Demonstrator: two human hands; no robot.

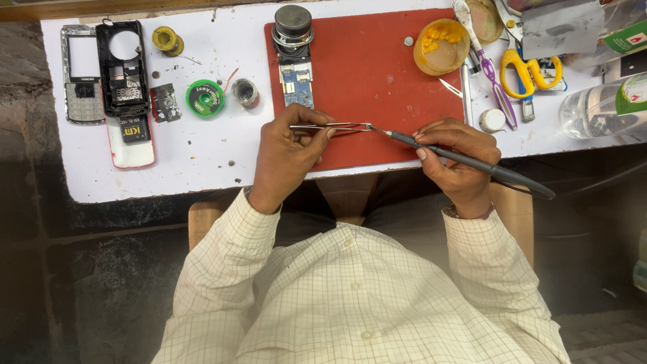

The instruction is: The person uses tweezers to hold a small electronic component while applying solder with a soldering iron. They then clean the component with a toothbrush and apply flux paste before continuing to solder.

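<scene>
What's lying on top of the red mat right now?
On the red mat: a small blue circuit board below a round metal part, and a small metal disc. Both hands cover the mat's near edge, so anything beneath them is hidden.

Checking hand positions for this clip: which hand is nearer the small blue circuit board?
Left. The left hand with tweezers sits just below the circuit board; the right hand is off to its right.

Left hand [286, 158] holds tweezers [330, 126]; right hand [458, 158] holds soldering iron [472, 162]
</scene>
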